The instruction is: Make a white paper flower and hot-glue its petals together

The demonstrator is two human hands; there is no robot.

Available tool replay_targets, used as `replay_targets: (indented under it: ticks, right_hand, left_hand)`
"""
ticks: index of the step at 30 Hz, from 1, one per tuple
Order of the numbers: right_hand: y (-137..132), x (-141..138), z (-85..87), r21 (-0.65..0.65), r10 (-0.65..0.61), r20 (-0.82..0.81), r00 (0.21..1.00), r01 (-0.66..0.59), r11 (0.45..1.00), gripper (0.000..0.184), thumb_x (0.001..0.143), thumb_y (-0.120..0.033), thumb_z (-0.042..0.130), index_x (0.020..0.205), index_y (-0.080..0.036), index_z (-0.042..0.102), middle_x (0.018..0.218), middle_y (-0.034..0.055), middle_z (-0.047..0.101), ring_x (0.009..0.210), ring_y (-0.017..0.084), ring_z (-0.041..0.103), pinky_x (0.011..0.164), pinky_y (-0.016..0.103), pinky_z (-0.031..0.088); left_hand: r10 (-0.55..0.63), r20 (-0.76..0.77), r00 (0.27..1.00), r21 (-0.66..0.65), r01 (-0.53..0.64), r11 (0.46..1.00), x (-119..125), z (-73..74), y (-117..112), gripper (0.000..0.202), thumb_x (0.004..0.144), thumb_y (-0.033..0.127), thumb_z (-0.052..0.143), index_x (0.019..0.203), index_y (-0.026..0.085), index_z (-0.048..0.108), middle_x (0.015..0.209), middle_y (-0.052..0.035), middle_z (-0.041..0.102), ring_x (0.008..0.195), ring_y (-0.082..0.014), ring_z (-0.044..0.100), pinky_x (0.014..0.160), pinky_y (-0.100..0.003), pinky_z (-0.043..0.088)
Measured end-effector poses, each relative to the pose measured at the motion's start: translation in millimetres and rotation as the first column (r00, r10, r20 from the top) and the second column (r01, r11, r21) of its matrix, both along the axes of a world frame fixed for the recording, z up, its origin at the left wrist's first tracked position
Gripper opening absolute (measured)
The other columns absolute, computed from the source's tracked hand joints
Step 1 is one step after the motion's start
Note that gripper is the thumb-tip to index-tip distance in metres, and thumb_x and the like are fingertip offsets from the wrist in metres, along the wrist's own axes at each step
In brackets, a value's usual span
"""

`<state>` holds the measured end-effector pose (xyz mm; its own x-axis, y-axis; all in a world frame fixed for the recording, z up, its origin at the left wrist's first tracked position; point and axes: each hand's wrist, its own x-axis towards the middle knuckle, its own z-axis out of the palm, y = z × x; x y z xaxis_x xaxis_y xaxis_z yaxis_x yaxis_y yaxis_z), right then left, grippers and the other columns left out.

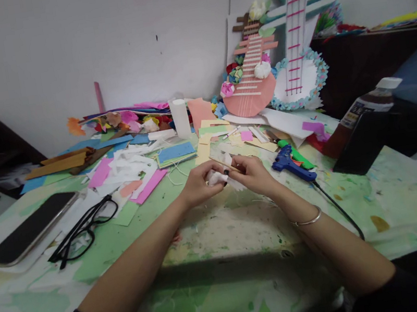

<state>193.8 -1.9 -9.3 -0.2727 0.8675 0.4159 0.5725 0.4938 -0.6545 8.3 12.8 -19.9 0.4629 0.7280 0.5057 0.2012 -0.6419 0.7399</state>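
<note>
Both hands meet over the near middle of the table. My left hand has its fingers closed round a crumpled piece of white paper. My right hand is closed on a thin wooden stick, which slants across between the hands just above the paper. Some of the white paper also hangs below the right fingers. The fingertips hide part of both things. To the right of my right hand lies a blue glue gun with a black cord.
Left are a phone and black glasses. Paper scraps and blue card lie beyond the hands, before a white roll. Decorated paper instruments lean at the back. A bottle stands right, behind a dark upright panel.
</note>
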Motion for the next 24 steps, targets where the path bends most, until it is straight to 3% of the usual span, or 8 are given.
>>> replay_targets:
  ticks: [4,7,10,15,20,24]
  right_hand:
    - [-1,4,3.7,0.004,0.041,0.017,0.999,-0.041,0.999,0.029,0.088,-0.043,0.05,0.072,-0.018,0.053,0.056,-0.0048,0.042,0.052,0.01,0.037,0.052,0.024,0.024]
    - [0,9,5.6,0.07,0.115,0.015,0.993,-0.116,0.991,0.035,0.094,-0.041,0.039,0.078,-0.017,0.058,0.068,0.0009,0.055,0.064,0.013,0.049,0.06,0.024,0.032]
    - [2,14,7.3,0.099,0.123,0.013,0.992,-0.124,0.987,0.033,0.095,-0.036,0.037,0.084,-0.017,0.062,0.081,0.0053,0.065,0.076,0.016,0.057,0.068,0.025,0.035]
    - [3,17,5.9,0.077,0.04,0.068,0.997,-0.045,0.996,0.022,0.089,-0.022,0.044,0.086,-0.018,0.066,0.073,0.0014,0.067,0.063,0.013,0.054,0.062,0.024,0.033]
    - [5,18,1.4,0.086,0.027,0.064,0.998,-0.032,0.996,0.035,0.087,-0.016,0.043,0.115,-0.02,0.064,0.07,-0.001,0.067,0.059,0.011,0.053,0.062,0.022,0.035]
    - [5,18,1.0,0.1,0.012,0.099,0.995,-0.022,0.995,0.038,0.086,-0.014,0.042,0.115,-0.02,0.065,0.064,-0.002,0.064,0.058,0.011,0.053,0.062,0.022,0.036]
  left_hand:
    - [-0.062,0.035,0.997,-0.21,0.068,0.975,0,3.2,0,0.024,0.06,0.013,0.063,0.084,0.015,0.059,0.078,-0.0006,0.06,0.065,-0.0122,0.051,0.059,-0.021,0.037]
    - [-0.059,0.038,0.998,-0.275,0.067,0.959,0,5.2,0,0.023,0.059,0.013,0.062,0.082,0.014,0.06,0.074,0.0,0.06,0.061,-0.0108,0.049,0.057,-0.021,0.035]
    - [-0.03,0.031,0.999,-0.285,0.037,0.958,-1,5.9,0,0.023,0.058,0.013,0.063,0.081,0.014,0.06,0.069,0.0019,0.058,0.056,-0.0088,0.045,0.053,-0.02,0.032]
    - [-0.017,0.042,0.999,-0.29,0.029,0.956,-1,6.5,0,0.024,0.056,0.012,0.063,0.079,0.013,0.06,0.067,0.0027,0.056,0.054,-0.0078,0.044,0.052,-0.019,0.031]
    - [-0.024,0.013,1.0,-0.284,0.027,0.958,-1,7.0,-1,0.021,0.057,0.013,0.064,0.078,0.013,0.061,0.065,0.0026,0.055,0.054,-0.0079,0.043,0.052,-0.019,0.031]
    - [-0.071,0.084,0.994,-0.25,0.09,0.964,-5,7.0,1,0.021,0.061,0.019,0.072,0.081,0.013,0.067,0.08,-0.0038,0.063,0.071,-0.0148,0.056,0.065,-0.024,0.041]
